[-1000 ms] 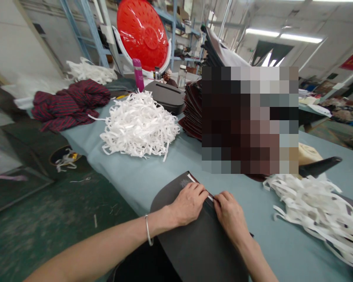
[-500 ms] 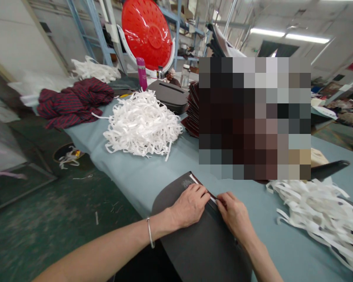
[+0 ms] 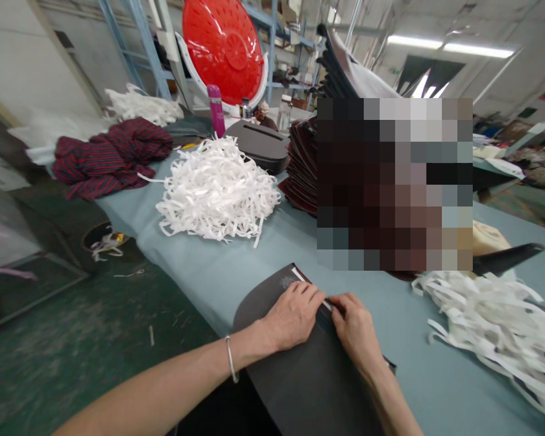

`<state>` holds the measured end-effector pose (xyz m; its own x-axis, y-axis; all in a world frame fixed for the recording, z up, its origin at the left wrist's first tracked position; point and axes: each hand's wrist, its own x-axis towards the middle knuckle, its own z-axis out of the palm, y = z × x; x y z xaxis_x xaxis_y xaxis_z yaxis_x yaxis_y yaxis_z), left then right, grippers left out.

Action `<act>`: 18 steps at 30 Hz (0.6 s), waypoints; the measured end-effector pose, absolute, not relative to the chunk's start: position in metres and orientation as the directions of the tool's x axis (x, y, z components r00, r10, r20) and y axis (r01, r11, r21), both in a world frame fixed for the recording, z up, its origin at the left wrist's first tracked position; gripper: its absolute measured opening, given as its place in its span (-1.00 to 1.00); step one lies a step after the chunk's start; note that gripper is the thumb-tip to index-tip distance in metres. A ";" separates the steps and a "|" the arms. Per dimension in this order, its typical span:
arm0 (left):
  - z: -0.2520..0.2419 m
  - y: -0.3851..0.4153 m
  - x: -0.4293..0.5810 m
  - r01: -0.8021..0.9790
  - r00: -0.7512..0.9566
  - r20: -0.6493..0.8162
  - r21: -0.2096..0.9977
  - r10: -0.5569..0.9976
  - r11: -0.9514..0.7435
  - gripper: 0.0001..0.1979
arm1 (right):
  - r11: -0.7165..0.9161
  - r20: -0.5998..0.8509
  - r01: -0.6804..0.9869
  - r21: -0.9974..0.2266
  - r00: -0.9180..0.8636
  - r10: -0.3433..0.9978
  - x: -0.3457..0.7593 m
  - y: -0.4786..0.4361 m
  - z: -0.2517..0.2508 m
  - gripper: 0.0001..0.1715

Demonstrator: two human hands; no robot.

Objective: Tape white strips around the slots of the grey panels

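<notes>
A long tabletop covered in blue-grey cloth runs from the near right away to the far left. At its near edge lies a dark sheet piece, flat on the cloth, with its near part overhanging the edge towards the person. Its rounded side faces left. Its long axis runs from the person outward, and its far corner points towards a heap of white strips further along the tabletop. A second heap of white strips spreads at the right, well apart from the sheet.

Behind the first heap a round red basket stands on its edge. A red striped cloth lies bunched at the far left. A stack of dark pieces rises beside the first heap, with a dark slotted box just behind.

The left hand lies palm down on the sheet, fingers loosely bent and pressing, gripping nothing. The right hand rests just beside it on the sheet's right edge, fingers bunched towards the left fingertips. I cannot tell whether it is pinching anything.

A pink bottle stands upright by the box. A narrow white strip lies along the sheet's right edge, slanting from far left to near right, and passes under both sets of fingertips. A thin bracelet circles the left wrist.
</notes>
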<state>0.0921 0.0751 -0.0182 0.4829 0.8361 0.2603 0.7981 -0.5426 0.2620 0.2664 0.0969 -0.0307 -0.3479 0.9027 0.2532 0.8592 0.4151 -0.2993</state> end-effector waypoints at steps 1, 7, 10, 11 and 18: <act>-0.018 0.075 0.093 0.800 0.480 0.256 0.264 0.839 -0.538 -0.66 | 0.421 0.261 0.861 -0.286 -0.353 0.899 0.263 0.094 -0.032 -0.70; -0.018 0.075 0.093 0.795 0.492 0.255 0.258 0.832 -0.549 -0.63 | 0.451 0.277 0.873 -0.185 -0.394 0.876 0.270 0.067 -0.036 -0.69; -0.019 0.075 0.092 0.797 0.489 0.261 0.255 0.832 -0.548 -0.60 | 0.472 0.280 0.873 -0.124 -0.425 0.861 0.300 0.049 -0.038 -0.69; -0.019 0.075 0.092 0.794 0.492 0.264 0.255 0.830 -0.552 -0.60 | 0.473 0.286 0.875 -0.104 -0.430 0.857 0.309 0.044 -0.038 -0.69; -0.016 0.075 0.102 0.673 0.671 0.288 0.151 0.684 -0.724 -0.71 | 0.418 0.290 0.908 -0.014 -0.397 0.871 0.288 0.048 -0.037 -0.68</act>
